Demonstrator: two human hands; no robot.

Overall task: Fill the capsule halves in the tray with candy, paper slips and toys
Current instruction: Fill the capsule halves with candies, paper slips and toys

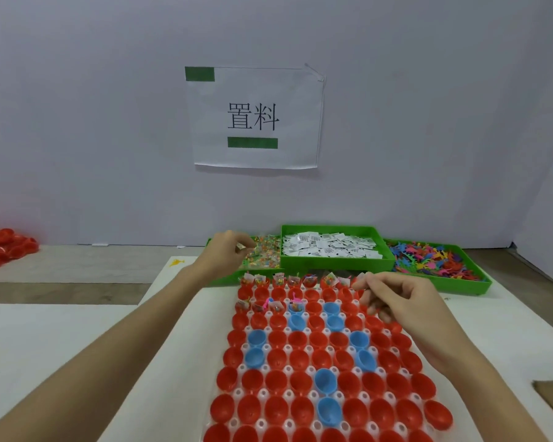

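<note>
Capsule halves (313, 371) fill tray (288, 349) at lower centre; L hand (227, 253) pinches candy packet (241, 247) over candy bin (262, 255) above tray, R hand (396, 303), fingers curled, grip unclear, at tray's upper right.

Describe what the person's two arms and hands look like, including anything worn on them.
Both forearms are bare as far as the picture shows them, with no sleeve in view. The left hand and right hand wear no gloves, and no ring, watch, bracelet or other marking shows on either hand or wrist. The nails that show look short and unpainted.
</note>
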